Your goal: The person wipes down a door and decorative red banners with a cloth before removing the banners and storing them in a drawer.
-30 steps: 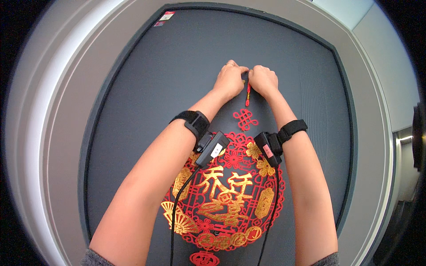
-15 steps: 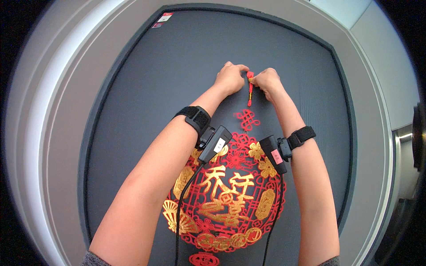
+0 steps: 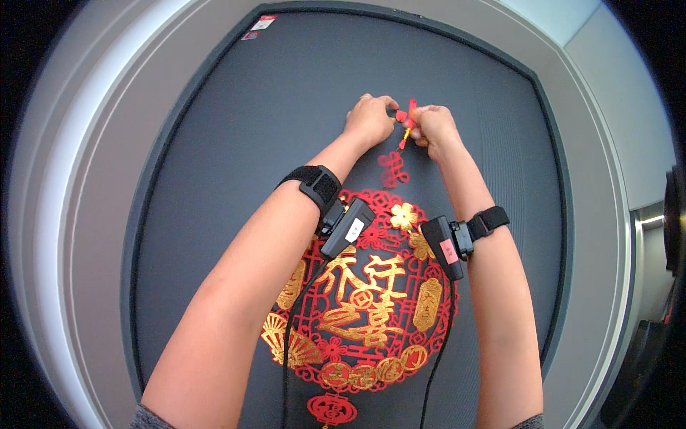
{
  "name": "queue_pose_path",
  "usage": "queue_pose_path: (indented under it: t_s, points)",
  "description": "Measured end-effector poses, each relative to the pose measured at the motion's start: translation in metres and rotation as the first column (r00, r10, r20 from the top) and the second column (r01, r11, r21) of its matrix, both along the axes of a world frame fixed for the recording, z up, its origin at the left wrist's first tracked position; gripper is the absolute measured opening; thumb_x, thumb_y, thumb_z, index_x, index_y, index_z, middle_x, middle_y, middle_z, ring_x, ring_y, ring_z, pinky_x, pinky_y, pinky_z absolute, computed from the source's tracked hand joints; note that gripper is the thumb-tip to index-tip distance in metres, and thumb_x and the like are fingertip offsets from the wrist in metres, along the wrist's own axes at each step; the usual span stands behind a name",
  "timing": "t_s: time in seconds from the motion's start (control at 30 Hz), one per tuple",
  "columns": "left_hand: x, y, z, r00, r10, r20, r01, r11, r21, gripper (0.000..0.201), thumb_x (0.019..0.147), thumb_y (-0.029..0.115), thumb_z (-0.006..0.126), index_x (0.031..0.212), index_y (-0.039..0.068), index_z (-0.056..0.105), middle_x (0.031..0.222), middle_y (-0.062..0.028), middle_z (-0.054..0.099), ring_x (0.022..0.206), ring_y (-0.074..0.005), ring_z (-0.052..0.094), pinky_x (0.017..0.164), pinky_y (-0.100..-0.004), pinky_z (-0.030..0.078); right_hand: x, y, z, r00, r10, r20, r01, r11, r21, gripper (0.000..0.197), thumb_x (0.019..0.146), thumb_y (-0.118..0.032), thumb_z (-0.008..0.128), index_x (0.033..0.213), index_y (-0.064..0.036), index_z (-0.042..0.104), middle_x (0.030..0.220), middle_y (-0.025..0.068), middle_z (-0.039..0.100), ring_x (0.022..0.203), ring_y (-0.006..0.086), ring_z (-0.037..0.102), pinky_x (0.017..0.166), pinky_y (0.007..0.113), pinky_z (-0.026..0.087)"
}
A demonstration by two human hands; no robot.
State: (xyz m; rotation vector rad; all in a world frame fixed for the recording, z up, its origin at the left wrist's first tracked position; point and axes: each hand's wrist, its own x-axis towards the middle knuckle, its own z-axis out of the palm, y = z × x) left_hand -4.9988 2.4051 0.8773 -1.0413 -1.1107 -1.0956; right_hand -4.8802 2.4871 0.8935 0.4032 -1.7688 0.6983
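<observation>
Above, red cord [image 3: 412, 106] in right hand [image 3: 437, 129].

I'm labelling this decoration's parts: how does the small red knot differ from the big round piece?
The knot is much smaller than the round piece. The knot looks plain red, while the round piece mixes red with gold. The knot is blurred; the round piece looks sharper. The knot sits nearer the right hand, with the round piece lower down. Both have red openwork.

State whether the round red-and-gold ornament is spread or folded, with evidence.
Spread: the ornament shows as a broad, round openwork disc before the dark panel, with no fold visible.
</observation>
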Motion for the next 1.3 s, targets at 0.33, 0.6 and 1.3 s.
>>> queue_pose_path:
  t_s: [0.33,0.6,1.3]
  points:
    - [0.028,0.006,-0.007,0.941,0.337,-0.027,-0.333,0.937,0.108,0.033,0.085,0.032,0.057,0.101,0.004,0.058,0.101,-0.0191,0.061,0.094,-0.0351,0.061,0.079,-0.0442,0.05,0.005,0.024,-0.003,0.598,-0.59,-0.543,0.765,0.622,0.167,0.014,0.079,-0.017,0.059,0.082,-0.0045,0.063,0.086,0.0184,0.066,0.084,0.035,0.064,0.073,0.044,0.049]
    - [0.025,-0.008,0.007,0.943,0.33,-0.026,-0.331,0.942,-0.06,0.033,0.091,0.03,0.043,0.1,0.002,0.057,0.103,-0.0217,0.062,0.095,-0.0366,0.06,0.081,-0.0462,0.047,0.006,0.011,-0.011,0.569,-0.629,-0.53,0.817,0.503,0.281,0.029,0.077,-0.029,0.068,0.09,-0.0052,0.057,0.089,0.0189,0.065,0.086,0.0353,0.063,0.074,0.043,0.048]
    - [0.048,0.019,0.035,0.864,-0.495,0.096,0.442,0.654,-0.614,0.028,0.084,0.037,0.064,0.078,0.009,0.065,0.072,0.0025,0.057,0.061,-0.0057,0.044,0.054,-0.0227,0.034,0.046,0.045,0.0,0.958,0.082,-0.273,-0.027,0.979,0.2,0.015,0.089,-0.013,0.053,0.1,-0.0038,0.057,0.074,-0.0002,0.056,0.07,0.0087,0.05,0.063,0.024,0.041]
